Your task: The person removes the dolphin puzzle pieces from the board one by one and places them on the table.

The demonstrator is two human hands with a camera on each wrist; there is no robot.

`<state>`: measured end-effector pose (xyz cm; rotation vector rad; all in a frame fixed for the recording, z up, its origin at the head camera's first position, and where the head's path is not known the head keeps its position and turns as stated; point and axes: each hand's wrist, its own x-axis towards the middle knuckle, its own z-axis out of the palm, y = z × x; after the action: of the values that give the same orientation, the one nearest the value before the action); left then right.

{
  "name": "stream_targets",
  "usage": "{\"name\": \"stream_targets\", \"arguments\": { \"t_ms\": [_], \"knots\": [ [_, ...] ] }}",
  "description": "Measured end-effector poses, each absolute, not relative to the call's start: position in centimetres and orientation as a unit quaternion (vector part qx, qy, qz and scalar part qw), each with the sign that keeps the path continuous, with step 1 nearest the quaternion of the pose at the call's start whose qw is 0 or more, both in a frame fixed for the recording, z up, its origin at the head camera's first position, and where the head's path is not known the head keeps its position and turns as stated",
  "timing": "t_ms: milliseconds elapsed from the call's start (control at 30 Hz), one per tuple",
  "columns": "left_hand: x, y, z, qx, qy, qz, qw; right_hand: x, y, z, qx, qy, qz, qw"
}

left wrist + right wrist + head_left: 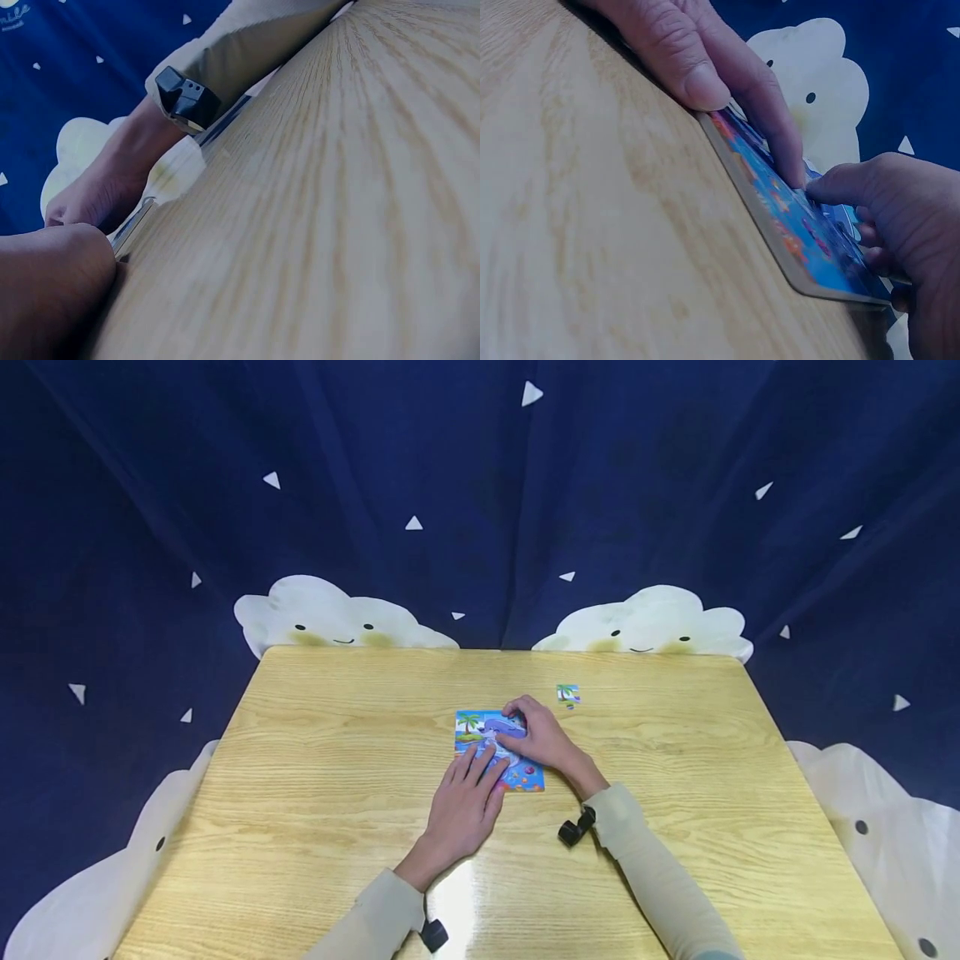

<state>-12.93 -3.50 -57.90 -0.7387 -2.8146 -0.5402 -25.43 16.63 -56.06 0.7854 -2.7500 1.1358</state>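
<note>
A colourful jigsaw puzzle (pixel 533 780) lies flat on the table, showing a blue whale, a palm tree and sea creatures. My left hand (pixel 459 814) rests on its lower left part, fingers extended over the picture. Over the upper right part, my right hand (pixel 547 742) has its fingers curled at the edge and its thumb on the whale. In the right wrist view, the right thumb (pixel 844 184) meets the picture right by a left fingertip. The left wrist view shows neither hand's fingertips.
A loose palm-tree puzzle piece (pixel 567 693) lies on the wooden table (pixel 337 735), beyond the right hand. Behind the table hangs a dark blue curtain (pixel 465 460) with white clouds and triangles. Each wrist bears a small black camera (pixel 572 833).
</note>
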Motion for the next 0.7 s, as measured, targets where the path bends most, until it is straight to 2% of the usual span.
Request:
{"name": "stream_targets", "arguments": {
  "t_ms": [267,533,700],
  "knots": [
    [-12.9,-3.37,-57.85,-0.252,-0.944,-0.185,0.103,-25.68,17.17,-55.67,0.283,-0.885,0.369,0.017],
    [-12.81,-3.39,-57.7,-0.252,-0.945,-0.178,0.105,-25.94,17.6,-55.59,0.284,-0.884,0.37,-0.025],
    [-12.87,-3.42,-57.74,-0.25,-0.947,-0.174,0.103,-26.08,17.54,-55.76,0.289,-0.881,0.375,-0.022]
  ]
}}
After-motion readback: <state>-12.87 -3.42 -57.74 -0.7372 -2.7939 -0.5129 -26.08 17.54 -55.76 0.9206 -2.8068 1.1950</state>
